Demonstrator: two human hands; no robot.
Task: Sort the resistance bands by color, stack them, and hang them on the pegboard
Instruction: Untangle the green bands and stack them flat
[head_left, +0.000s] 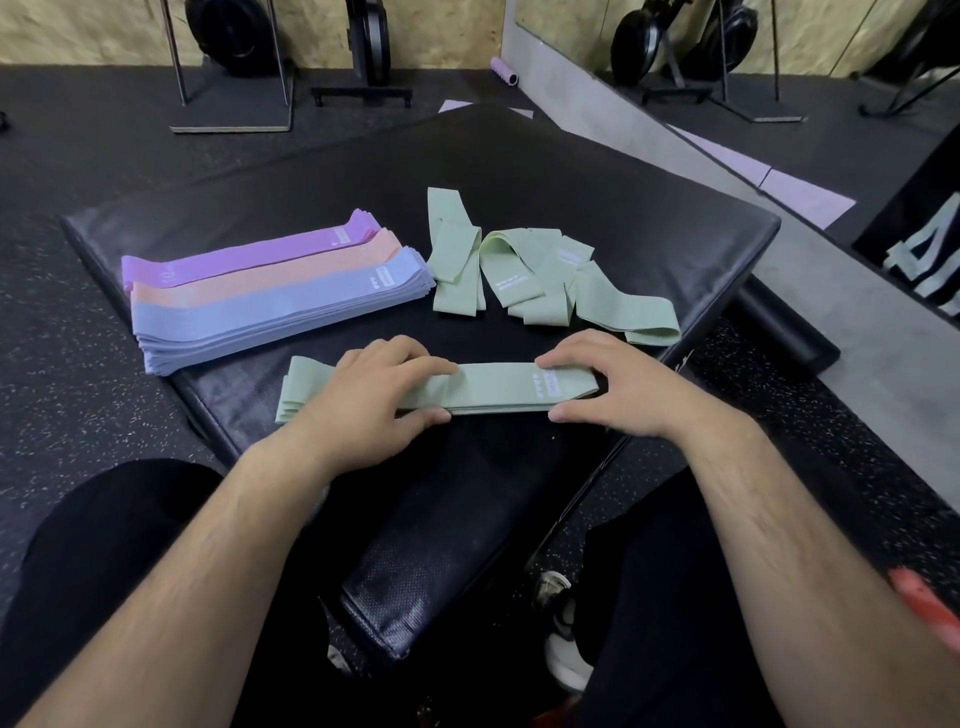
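A flat stack of green bands (493, 391) lies near the front of the black padded bench (597, 197). My left hand (374, 400) grips its left part, fingers over the top and thumb at the near edge. My right hand (618, 387) grips the right part the same way, beside a white label. Several loose green bands (550, 280) lie crumpled behind. At the left sit three neat stacks side by side: purple (249, 254), peach (270, 278) and blue (280, 312). No pegboard is in view.
The bench stands on a speckled black rubber floor. Weight plates on racks (234, 62) line the back wall. A pink foam roller (505, 70) lies by a grey ledge with a mirror on the right. My knees flank the bench's narrow front end.
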